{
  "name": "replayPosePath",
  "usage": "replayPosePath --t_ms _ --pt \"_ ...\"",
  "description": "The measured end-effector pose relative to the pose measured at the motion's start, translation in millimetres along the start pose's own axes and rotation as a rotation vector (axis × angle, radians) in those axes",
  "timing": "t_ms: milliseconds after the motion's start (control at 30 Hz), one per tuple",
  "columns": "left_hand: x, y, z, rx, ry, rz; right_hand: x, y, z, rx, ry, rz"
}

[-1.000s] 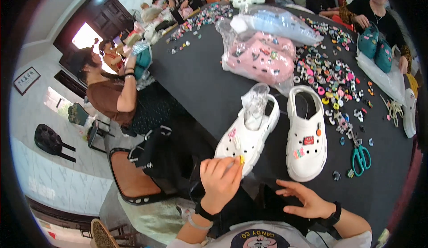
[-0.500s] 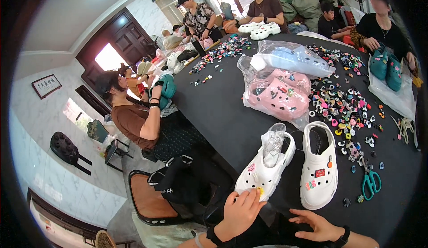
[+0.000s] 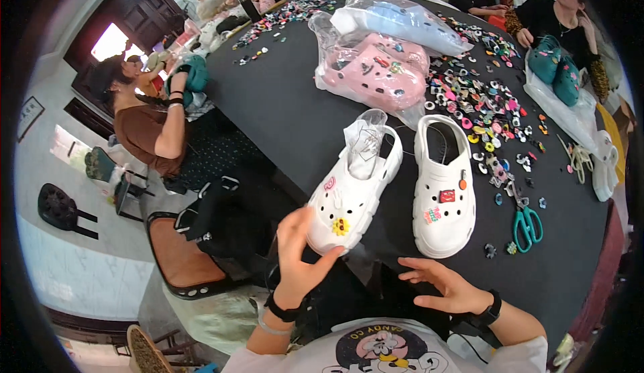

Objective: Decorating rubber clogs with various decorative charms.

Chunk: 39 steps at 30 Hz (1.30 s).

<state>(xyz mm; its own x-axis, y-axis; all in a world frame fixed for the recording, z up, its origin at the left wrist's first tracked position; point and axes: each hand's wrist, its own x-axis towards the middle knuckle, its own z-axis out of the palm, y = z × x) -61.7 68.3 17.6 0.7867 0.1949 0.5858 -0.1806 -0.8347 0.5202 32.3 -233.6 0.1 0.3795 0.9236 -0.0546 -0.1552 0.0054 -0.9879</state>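
Note:
My left hand point(image 3: 300, 260) has its fingers spread at the toe of a white clog point(image 3: 363, 206), with the thumb by the front edge. That clog carries a yellow sun charm point(image 3: 340, 226), a white hand-shaped charm and a pink one, and clear plastic is stuffed in its opening. To its right lies a second white clog point(image 3: 445, 236) with a red car charm point(image 3: 447, 196), an orange round one and a pink-and-green one. My right hand point(image 3: 448, 288) hovers at the table's near edge below this clog, fingers apart, holding nothing.
Teal scissors point(image 3: 528, 229) lie right of the clogs, near many scattered shoe charms point(image 3: 493, 108). Behind are bagged pink clogs point(image 3: 382, 78) and a bagged light-blue pair point(image 3: 409, 25). Co-workers sit around the black table point(image 3: 275, 98); one at left holds a teal clog point(image 3: 195, 74).
My left hand has drawn back from the yellow charm to the left of the clog's toe, its fingers opening. The whole view has tilted down, showing more of my shirt.

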Motion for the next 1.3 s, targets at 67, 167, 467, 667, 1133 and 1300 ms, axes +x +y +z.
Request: replayPosePath --t_ms 67,167,467,667,1133,1300 --pt "-7.9 -3.0 1.1 -0.181 0.001 -0.214 -4.5 -16.0 0.6 0.220 -0.010 0.046" --pt "-10.7 -0.2 11.0 -0.161 -0.080 -0.283 -12.3 -52.1 -13.5 0.037 -0.038 -0.105" --pt "-26.7 -13.0 39.4 -0.141 0.092 -0.265 -33.0 -44.7 -77.9 -0.464 0.677 -0.138" --pt "-17.9 1.6 62.1 -0.380 0.240 -0.437 -11.5 -27.7 -69.4 -0.455 0.532 -0.041" --pt "-3.9 -25.3 49.0 -0.252 0.084 -0.141 8.0 -13.5 -35.9 -0.423 0.306 0.052" --pt "6.7 -65.7 29.2 -0.192 0.099 -0.141 40.3 -11.7 -9.6 -0.289 0.140 0.059"
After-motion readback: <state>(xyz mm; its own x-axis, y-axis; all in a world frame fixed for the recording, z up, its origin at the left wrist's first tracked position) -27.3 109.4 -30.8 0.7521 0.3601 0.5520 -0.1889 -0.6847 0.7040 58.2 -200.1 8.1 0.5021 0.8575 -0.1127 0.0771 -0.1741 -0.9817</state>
